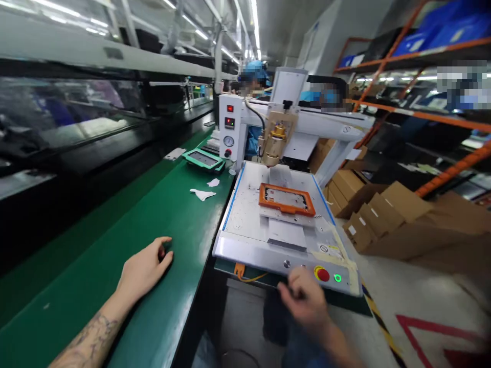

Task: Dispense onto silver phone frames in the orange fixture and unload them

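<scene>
My left hand rests on the green bench top. Its thumb and forefinger are apart, and nothing shows between them. Blurred by motion, my right hand is at the front edge of a white desktop machine, close to its silver buttons. The fingers there look curled; I cannot make out whether they hold or press anything. On the machine's bed lies an orange frame fixture with a flat, pale part inside it. Above and behind the fixture is the brass-coloured machine head.
A red stop button and a green-lit button are on the front panel. Teal frame fixtures and white scraps lie on the bench. Cardboard boxes stand at right. A person in a blue cap is behind the machine.
</scene>
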Demonstrator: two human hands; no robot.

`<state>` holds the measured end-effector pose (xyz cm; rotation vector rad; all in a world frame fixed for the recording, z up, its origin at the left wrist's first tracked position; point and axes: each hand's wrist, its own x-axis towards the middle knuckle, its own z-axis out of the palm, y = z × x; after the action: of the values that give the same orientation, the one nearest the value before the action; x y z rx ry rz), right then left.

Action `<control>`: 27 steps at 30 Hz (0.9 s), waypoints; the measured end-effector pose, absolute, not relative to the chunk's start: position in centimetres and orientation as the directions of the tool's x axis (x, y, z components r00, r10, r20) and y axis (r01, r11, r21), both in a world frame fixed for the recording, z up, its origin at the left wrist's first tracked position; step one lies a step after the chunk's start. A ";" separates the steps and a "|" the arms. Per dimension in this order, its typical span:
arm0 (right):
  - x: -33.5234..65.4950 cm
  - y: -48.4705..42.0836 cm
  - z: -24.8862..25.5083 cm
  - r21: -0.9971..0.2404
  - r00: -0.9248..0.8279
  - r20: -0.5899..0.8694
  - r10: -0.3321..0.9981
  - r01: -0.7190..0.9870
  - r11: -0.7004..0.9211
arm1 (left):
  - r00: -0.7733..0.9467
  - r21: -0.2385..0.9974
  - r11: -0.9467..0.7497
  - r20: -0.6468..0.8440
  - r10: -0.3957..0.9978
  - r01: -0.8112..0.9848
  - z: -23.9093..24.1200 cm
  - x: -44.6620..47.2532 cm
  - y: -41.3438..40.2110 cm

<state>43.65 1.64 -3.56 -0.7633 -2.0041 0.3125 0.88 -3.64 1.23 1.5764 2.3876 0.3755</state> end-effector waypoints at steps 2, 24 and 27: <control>45.1 6.7 0.6 -0.359 -0.246 0.779 0.577 0.580 0.731 | -0.379 0.382 0.374 -0.067 0.923 0.845 1.4 0.9 -3.7; 45.5 23.5 10.6 -0.064 -0.241 0.699 0.673 0.916 0.395 | -0.363 0.476 0.305 0.033 0.931 0.825 0.6 0.8 -3.8; 45.7 24.6 11.0 -0.216 -0.331 0.538 0.776 0.835 0.506 | -0.367 0.486 0.299 0.049 0.929 0.821 0.5 0.8 -3.7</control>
<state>45.67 24.62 11.02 -1.3128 -2.1611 -0.1317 0.78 -3.72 0.51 1.6034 2.3255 0.6461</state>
